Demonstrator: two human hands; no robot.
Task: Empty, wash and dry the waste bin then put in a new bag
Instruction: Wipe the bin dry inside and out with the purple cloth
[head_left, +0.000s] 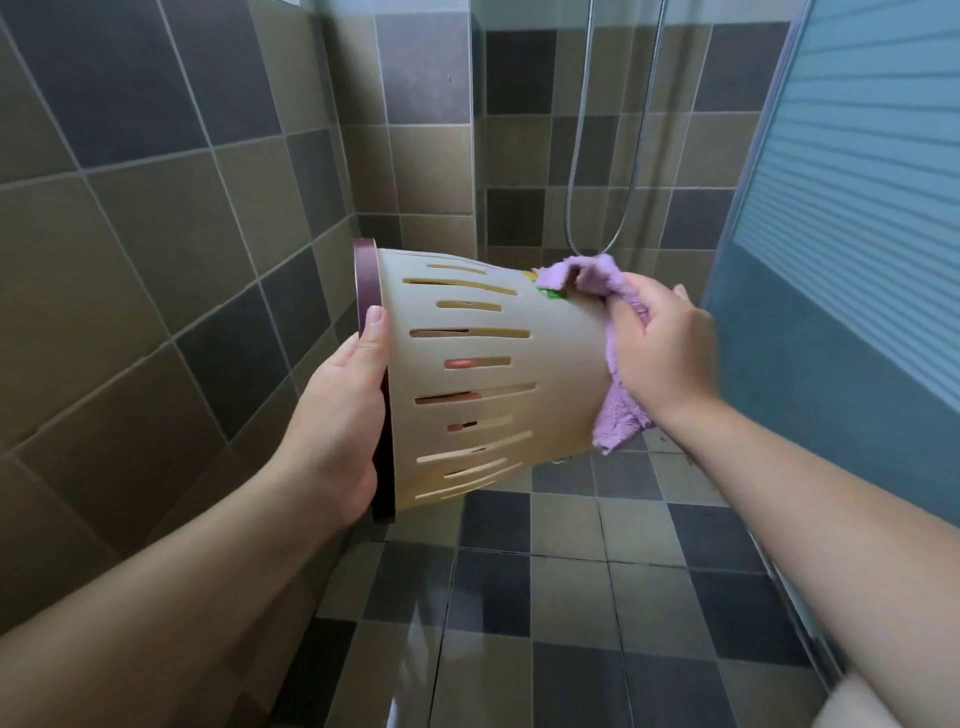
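Head view, biggest first: tiled wall (156, 208) on the left, tiled floor (571, 597) below, frosted shower door (857, 182) on the right, one shower hose (613, 156) hanging at the back

One bin (493, 374), beige with slotted sides and a dark rim (370, 312), held sideways in the air over the floor, rim to the left, base to the right. No bag in it that I can see; inside mostly hidden

Left hand (337, 415) grips the rim, thumb on the outer wall, fingers curled inside and showing pink through the slots. Right hand (660, 353) clenched round one purple cloth (618, 415), pressing it on the base end of the bin. Small green and yellow label (545, 288) near the base, partly under the cloth

Judgement: drying step, outside base being wiped, new bag not yet in

Risks:
- only one hand carries the bin, by the rim; a hard wipe on the far end could lever it out of that grip and drop it on the tiles
- slots likely hold water the cloth skips, so the new bag would go in damp
- cloth edge could snag on a slot or peel the label

Count: 1 bin, 1 cloth, 1 hose, 2 hands
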